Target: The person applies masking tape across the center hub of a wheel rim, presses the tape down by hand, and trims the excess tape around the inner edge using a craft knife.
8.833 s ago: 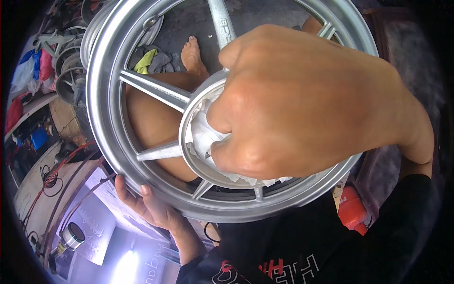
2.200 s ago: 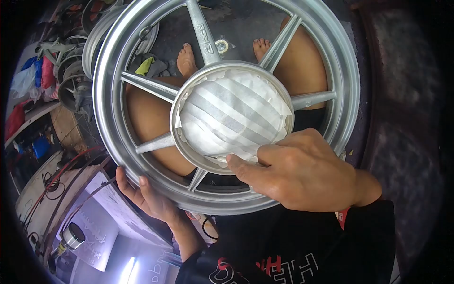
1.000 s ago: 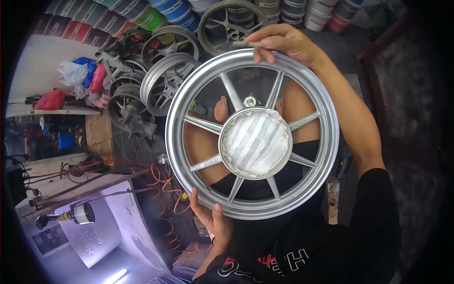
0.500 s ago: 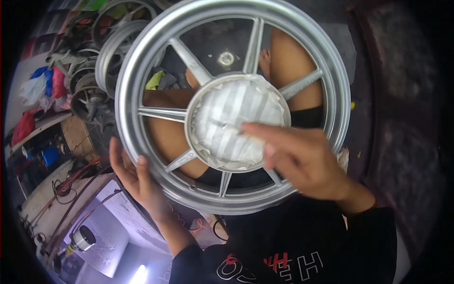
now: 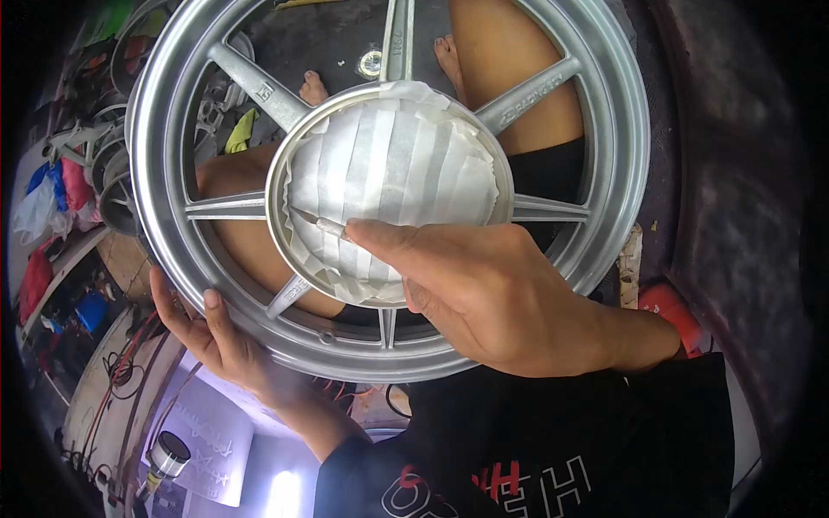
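Observation:
A silver spoked motorcycle wheel lies across my lap. Strips of whitish masking tape cover its round hub, with ragged tape ends around the hub's rim. My left hand grips the wheel's outer rim at the lower left, the thumb on the near face. In my right hand is a slim craft knife, pinched with the index finger stretched along it. Its pointed blade is at the left part of the tape, near the hub's edge. Most of the knife's handle is hidden by the hand.
More wheels and metal parts are heaped at the left, near plastic bags. A small round object lies on the floor beyond the hub. Cables hang at the lower left. Something red sits by my right wrist.
My right hand and the craft knife have moved left, from the middle of the tape towards the hub's left edge. The wheel appears larger and further left in view. My left hand stays on the rim.

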The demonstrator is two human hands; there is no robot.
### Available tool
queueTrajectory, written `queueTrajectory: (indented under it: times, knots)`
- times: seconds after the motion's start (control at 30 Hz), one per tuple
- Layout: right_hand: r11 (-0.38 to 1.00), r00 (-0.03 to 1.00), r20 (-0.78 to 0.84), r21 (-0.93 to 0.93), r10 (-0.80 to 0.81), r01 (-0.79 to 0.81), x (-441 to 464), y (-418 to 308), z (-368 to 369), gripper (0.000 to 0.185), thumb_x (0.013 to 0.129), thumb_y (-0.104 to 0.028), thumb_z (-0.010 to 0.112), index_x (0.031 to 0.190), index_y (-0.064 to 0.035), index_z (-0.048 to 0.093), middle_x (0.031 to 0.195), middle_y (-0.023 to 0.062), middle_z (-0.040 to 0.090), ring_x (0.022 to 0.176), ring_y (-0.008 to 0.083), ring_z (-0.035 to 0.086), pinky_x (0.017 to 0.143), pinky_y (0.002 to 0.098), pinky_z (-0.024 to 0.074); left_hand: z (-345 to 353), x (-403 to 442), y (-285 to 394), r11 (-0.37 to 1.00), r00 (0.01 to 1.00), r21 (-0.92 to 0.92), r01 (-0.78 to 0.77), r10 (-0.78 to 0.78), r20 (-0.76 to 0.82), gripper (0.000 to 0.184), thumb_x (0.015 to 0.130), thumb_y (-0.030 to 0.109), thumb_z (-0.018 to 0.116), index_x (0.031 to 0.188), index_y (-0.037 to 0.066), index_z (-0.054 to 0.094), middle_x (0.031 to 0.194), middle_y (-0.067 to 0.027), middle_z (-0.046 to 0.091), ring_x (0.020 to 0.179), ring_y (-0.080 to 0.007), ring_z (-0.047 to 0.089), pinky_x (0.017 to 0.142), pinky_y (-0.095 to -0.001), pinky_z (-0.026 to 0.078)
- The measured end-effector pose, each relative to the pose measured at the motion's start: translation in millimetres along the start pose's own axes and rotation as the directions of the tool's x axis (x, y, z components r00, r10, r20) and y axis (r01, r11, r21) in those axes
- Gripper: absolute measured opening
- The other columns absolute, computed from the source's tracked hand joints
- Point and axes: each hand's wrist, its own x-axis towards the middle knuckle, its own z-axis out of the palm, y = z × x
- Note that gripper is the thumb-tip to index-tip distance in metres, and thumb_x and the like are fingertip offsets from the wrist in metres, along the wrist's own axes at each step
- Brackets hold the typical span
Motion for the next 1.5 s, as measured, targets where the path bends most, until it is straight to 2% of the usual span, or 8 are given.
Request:
queueTrajectory:
  times: [0.33, 0.43, 0.73, 0.93, 1.13, 1.23, 1.43, 1.5]
  knots:
    - [0.999, 0.999, 0.019, -0.023, 0.042, -0.042, 0, -3, 2, 0.054, 0.084, 0.009, 0.069, 0.136, 0.0107, 0.055, 0.082, 0.0213, 0.070, 0.069, 0.0314, 0.073, 0.060, 0.0379, 0.0595, 0, 0, -1, 0.999, 1.000, 0.031, -0.013, 0.013, -0.014, 0.057, 0.102, 0.010, 0.058, 0.156, 0.004, 0.038, 0.153, -0.0163, 0.046, 0.135, -0.0223, 0.050, 0.117, -0.0389, 0.036]
    - [0.998, 0.997, -0.040, 0.000, -0.068, 0.068, -1, 4, 9, 0.040, 0.091, 0.000, 0.059, 0.122, 0.0218, 0.052, 0.072, 0.0265, 0.065, 0.061, 0.0366, 0.068, 0.054, 0.0437, 0.0530, -3, 0, -4, 1.000, 1.000, 0.022, -0.013, 0.013, -0.007, 0.057, 0.102, 0.010, 0.058, 0.155, 0.004, 0.038, 0.153, -0.0163, 0.046, 0.135, -0.0223, 0.049, 0.117, -0.0387, 0.035]
    - [0.995, 0.997, -0.001, -0.067, -0.074, 0.073, -2, 3, 11, 0.046, 0.087, -0.001, 0.061, 0.126, 0.0224, 0.052, 0.072, 0.0252, 0.064, 0.056, 0.0360, 0.066, 0.053, 0.0432, 0.0533, -3, 1, -4, 0.999, 1.000, 0.031, -0.030, 0.029, 0.004, 0.057, 0.102, 0.011, 0.058, 0.155, 0.003, 0.039, 0.155, -0.0161, 0.043, 0.138, -0.0228, 0.047, 0.117, -0.0386, 0.034]
    - [0.995, 0.991, 0.124, -0.086, -0.045, 0.056, -1, -4, -1, 0.044, 0.084, -0.001, 0.064, 0.123, 0.0199, 0.055, 0.069, 0.0240, 0.063, 0.055, 0.0350, 0.066, 0.053, 0.0434, 0.0534, -5, 0, -8, 1.000, 1.000, 0.000, -0.019, 0.019, -0.010, 0.057, 0.102, 0.011, 0.058, 0.155, 0.003, 0.039, 0.155, -0.0163, 0.044, 0.138, -0.0225, 0.047, 0.118, -0.0386, 0.033]
    - [0.980, 0.961, 0.256, -0.136, -0.105, 0.143, 7, -3, -22, 0.033, 0.084, -0.001, 0.065, 0.112, 0.0171, 0.061, 0.062, 0.0219, 0.064, 0.059, 0.0351, 0.070, 0.054, 0.0440, 0.0560, -5, -1, -9, 1.000, 1.000, -0.029, -0.010, 0.010, -0.011, 0.057, 0.102, 0.010, 0.058, 0.155, 0.003, 0.038, 0.154, -0.0161, 0.045, 0.136, -0.0219, 0.048, 0.117, -0.0384, 0.034]
    - [0.968, 0.927, 0.374, -0.228, -0.010, 0.103, 11, -7, -29, 0.052, 0.083, -0.004, 0.074, 0.132, 0.0070, 0.059, 0.076, 0.0151, 0.065, 0.065, 0.0290, 0.071, 0.058, 0.0386, 0.0578, -5, -1, -9, 0.999, 1.000, -0.048, 0.001, -0.002, -0.022, 0.057, 0.102, 0.010, 0.057, 0.155, 0.003, 0.038, 0.153, -0.0163, 0.046, 0.136, -0.0217, 0.048, 0.117, -0.0382, 0.034]
    - [0.980, 0.935, 0.352, -0.176, -0.029, 0.097, 8, -1, -26, 0.053, 0.082, -0.002, 0.073, 0.132, 0.0089, 0.058, 0.076, 0.0165, 0.066, 0.064, 0.0290, 0.070, 0.055, 0.0373, 0.0570, 0, -1, -6, 0.999, 1.000, -0.052, -0.002, 0.000, -0.029, 0.057, 0.102, 0.010, 0.057, 0.156, 0.003, 0.038, 0.152, -0.0160, 0.048, 0.136, -0.0213, 0.049, 0.117, -0.0379, 0.034]
    - [0.986, 0.957, 0.283, -0.126, -0.070, 0.109, 7, -1, -23, 0.036, 0.085, -0.001, 0.066, 0.116, 0.0156, 0.060, 0.065, 0.0203, 0.064, 0.055, 0.0326, 0.069, 0.049, 0.0390, 0.0550, -2, -1, -6, 0.999, 1.000, -0.038, 0.000, -0.001, -0.019, 0.057, 0.102, 0.010, 0.057, 0.156, 0.003, 0.038, 0.152, -0.0159, 0.048, 0.136, -0.0216, 0.049, 0.117, -0.0382, 0.034]
